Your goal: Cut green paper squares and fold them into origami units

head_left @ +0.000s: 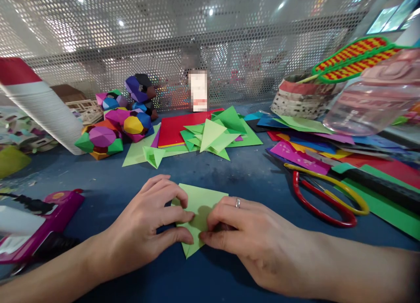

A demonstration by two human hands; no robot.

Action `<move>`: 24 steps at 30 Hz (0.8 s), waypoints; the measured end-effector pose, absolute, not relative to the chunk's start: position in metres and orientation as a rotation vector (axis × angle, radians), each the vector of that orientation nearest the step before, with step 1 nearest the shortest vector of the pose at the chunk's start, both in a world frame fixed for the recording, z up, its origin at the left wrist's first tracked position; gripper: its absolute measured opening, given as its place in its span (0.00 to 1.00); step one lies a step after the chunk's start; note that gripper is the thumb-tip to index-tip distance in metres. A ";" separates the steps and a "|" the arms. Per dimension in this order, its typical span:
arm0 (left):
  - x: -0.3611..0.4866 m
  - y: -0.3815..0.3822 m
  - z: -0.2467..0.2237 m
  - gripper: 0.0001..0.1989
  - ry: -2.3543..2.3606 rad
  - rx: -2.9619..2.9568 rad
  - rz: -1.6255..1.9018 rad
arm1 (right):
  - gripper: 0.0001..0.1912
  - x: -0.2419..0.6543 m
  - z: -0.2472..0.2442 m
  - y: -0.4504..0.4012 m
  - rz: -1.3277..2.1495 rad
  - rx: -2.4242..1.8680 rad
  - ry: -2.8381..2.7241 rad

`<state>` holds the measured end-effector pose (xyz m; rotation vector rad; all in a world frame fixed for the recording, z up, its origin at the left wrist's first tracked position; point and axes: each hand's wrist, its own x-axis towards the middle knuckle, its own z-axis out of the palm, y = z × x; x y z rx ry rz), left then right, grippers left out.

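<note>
A light green sheet of folding paper (204, 203) lies on the blue table between my two hands, with a folded corner at its near end. My left hand (160, 215) rests on its left side, thumb and fingers curved apart and touching the paper. On the right edge, my right hand (249, 228) has its thumb and fingers closed together on the paper; a ring shows on one finger. Beyond the sheet lies a pile of folded green paper pieces (213, 134), partly over a red sheet (173, 126). A small folded light green piece (153, 156) sits left of the pile.
Folded paper balls (103, 137) and a stack of white cups (49, 110) stand at back left. A purple power strip (59, 213) lies left. Scissors (323, 202), coloured papers (302, 156), a clear bottle (370, 99) and a woven basket (295, 97) are right. Perforated metal screen (229, 53) behind.
</note>
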<state>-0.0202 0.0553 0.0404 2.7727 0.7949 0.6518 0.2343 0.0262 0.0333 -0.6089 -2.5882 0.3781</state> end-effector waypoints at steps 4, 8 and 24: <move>-0.020 0.051 0.040 0.06 0.777 2.837 0.691 | 0.20 0.234 0.034 0.026 0.369 -0.600 -2.574; -0.021 0.048 0.038 0.05 0.818 2.805 0.666 | 0.19 0.234 0.034 0.026 0.390 -0.594 -2.551; -0.011 0.057 0.041 0.13 1.098 2.415 0.393 | 0.18 0.232 0.037 0.027 0.400 -0.596 -2.586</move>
